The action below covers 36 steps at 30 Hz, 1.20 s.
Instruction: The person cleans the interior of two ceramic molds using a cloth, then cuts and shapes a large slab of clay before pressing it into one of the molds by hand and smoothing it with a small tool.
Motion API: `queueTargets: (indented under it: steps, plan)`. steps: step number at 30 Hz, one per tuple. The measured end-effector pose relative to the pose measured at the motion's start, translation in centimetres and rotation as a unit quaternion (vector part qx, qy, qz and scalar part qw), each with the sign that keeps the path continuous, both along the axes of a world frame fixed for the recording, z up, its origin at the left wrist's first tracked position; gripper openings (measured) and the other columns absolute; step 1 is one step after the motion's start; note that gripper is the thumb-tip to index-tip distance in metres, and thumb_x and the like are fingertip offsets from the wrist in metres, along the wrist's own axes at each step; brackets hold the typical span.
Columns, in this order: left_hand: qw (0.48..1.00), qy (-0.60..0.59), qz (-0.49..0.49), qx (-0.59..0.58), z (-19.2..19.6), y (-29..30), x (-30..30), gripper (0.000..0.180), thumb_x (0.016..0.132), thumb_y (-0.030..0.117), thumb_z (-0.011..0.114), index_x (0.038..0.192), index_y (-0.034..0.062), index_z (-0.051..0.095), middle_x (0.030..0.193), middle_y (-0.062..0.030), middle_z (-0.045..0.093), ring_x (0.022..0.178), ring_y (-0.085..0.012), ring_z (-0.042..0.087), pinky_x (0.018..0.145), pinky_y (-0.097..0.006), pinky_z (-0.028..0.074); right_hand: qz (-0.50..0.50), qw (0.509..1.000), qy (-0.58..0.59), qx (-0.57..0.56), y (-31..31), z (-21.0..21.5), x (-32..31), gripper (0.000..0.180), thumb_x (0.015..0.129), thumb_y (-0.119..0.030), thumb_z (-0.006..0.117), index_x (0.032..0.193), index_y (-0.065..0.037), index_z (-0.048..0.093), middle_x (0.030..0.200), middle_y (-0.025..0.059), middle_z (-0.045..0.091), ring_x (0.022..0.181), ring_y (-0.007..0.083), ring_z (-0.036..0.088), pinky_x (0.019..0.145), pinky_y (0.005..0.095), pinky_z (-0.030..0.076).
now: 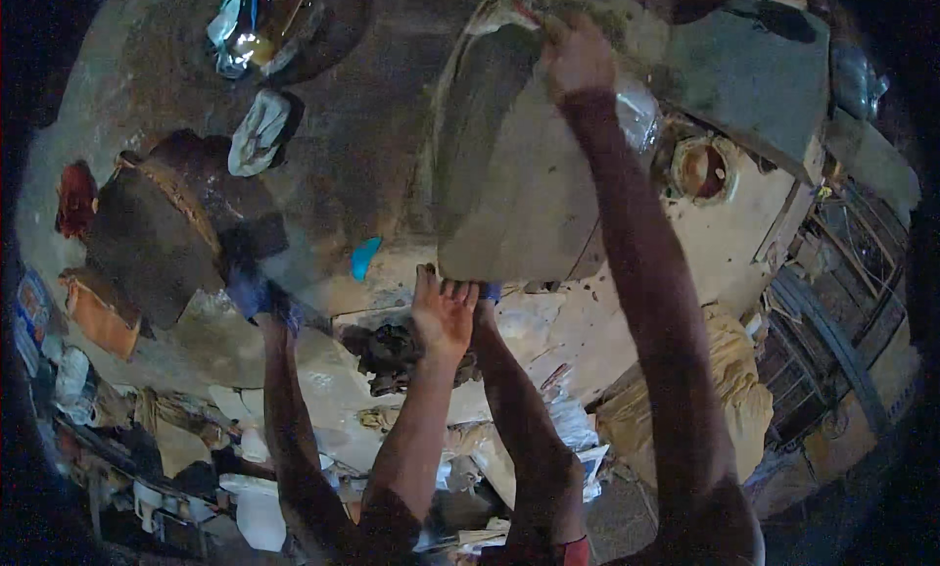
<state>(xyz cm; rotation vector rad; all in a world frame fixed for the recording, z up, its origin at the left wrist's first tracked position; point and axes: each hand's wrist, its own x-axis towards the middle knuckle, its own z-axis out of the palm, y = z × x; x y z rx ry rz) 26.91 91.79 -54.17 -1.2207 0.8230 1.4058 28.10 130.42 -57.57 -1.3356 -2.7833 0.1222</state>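
A matt, rough grey slab that looks like stone or cement, dusty and unpolished, lies beside a glossy crumpled sheet of clear plastic, a shiny foil-like wrapper and coarse yellowish cloth.

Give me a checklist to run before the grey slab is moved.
1. Right hand grip on the grey slab: ok, fingers curl over its top edge.
2. Left hand at the slab's lower edge: touching; grip cannot tell.
3. Another arm reaching under that edge: hand hidden, cannot tell.
4. Blue scrap: ok, lies apart from the slab.
5. Round opening beside the slab: cannot tell if clear.
6. Light: not ok, dim.
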Motion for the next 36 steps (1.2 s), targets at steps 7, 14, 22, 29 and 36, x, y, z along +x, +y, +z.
queueTargets:
  steps: [7, 14, 22, 29, 36]
  plan:
    - [0.992, -0.066, 0.089, 0.067, 1.5, 1.9, 0.0, 0.061, 0.096, 0.062, 0.057, 0.12, 0.0061, 0.061, 0.107, -0.0085, 0.063, 0.09, -0.0221, 0.06, 0.093, -0.041, 0.051, 0.111, 0.994, -0.015, -0.008, -9.1, -1.5, 5.8, 0.036, 0.088, -0.008, 0.06, 0.121, -0.017, 0.07, 0.112, 0.01, 0.064, 0.109, 0.0323, 0.061, 0.094, 0.0401, 0.05]
    - [0.988, -0.073, 0.071, 0.117, 2.4, 1.0, -0.9, 0.09, 0.09, 0.078, 0.05, 0.146, 0.0071, 0.045, 0.136, -0.0114, 0.059, 0.11, -0.026, 0.061, 0.097, -0.042, 0.05, 0.119, 0.962, -0.036, -0.245, -31.3, 6.3, 10.8, 0.041, 0.078, -0.019, 0.064, 0.118, -0.013, 0.068, 0.114, 0.0083, 0.059, 0.119, 0.0341, 0.052, 0.104, 0.0539, 0.039]
    - [0.993, -0.063, 0.059, 0.082, -0.1, -1.2, 2.3, 0.085, 0.087, 0.079, 0.054, 0.137, 0.0113, 0.054, 0.139, -0.015, 0.055, 0.126, -0.0368, 0.052, 0.109, -0.053, 0.04, 0.092, 0.995, 0.039, -0.005, -8.0, 1.7, 8.3, 0.034, 0.088, -0.014, 0.06, 0.122, -0.009, 0.065, 0.111, 0.0146, 0.065, 0.107, 0.0352, 0.062, 0.096, 0.0482, 0.049]
    - [0.983, -0.09, 0.066, 0.147, 0.0, 1.3, 5.7, 0.082, 0.086, 0.078, 0.056, 0.131, 0.0104, 0.058, 0.133, -0.0162, 0.058, 0.124, -0.039, 0.053, 0.111, -0.055, 0.039, -0.098, 0.937, 0.176, -0.285, -4.3, 0.2, 11.0, 0.033, 0.095, -0.019, 0.059, 0.126, -0.007, 0.064, 0.132, 0.0131, 0.062, 0.118, 0.0315, 0.061, 0.098, 0.0467, 0.051]
    - [0.984, -0.105, 0.094, 0.107, -0.5, 0.2, 5.1, 0.086, 0.086, 0.078, 0.057, 0.134, 0.0064, 0.054, 0.132, -0.0157, 0.059, 0.116, -0.0394, 0.058, 0.107, -0.058, 0.041, 0.095, 0.973, -0.029, -0.208, -29.0, 5.7, 16.0, 0.036, 0.078, -0.024, 0.065, 0.11, -0.011, 0.07, 0.12, 0.0104, 0.06, 0.122, 0.0386, 0.053, 0.103, 0.056, 0.043]
